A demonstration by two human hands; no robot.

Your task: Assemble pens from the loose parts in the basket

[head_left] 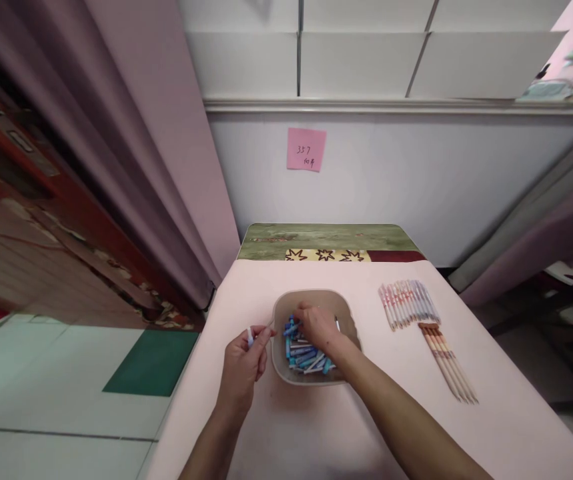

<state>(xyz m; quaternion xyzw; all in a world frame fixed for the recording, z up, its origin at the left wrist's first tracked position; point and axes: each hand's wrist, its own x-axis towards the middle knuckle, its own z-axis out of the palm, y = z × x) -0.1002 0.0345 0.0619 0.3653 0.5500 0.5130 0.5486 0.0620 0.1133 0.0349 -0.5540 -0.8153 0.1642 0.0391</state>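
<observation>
Near the middle of the table stands a beige square plastic box point(282, 299) with many blue, turquoise and white pens point(306, 357) heaped inside. My right hand point(319, 327) reaches into it from above, fingers curled down among the pens. Whatever its fingertips grip is hidden. Just left of the box rim, my left hand point(245, 360) is closed, thumb pressed to the index finger. A slim white and pale-blue pen point(250, 337) sticks up out of it, most of its length covered by the fingers.
On the table's right side lie a row of pink-to-lilac pens point(409, 305) and, nearer me, several brown-topped pens point(449, 365). A pale cloth point(306, 433) covers the table. A pink note point(306, 149) sticks to the wall behind; a mauve curtain point(161, 167) hangs at left.
</observation>
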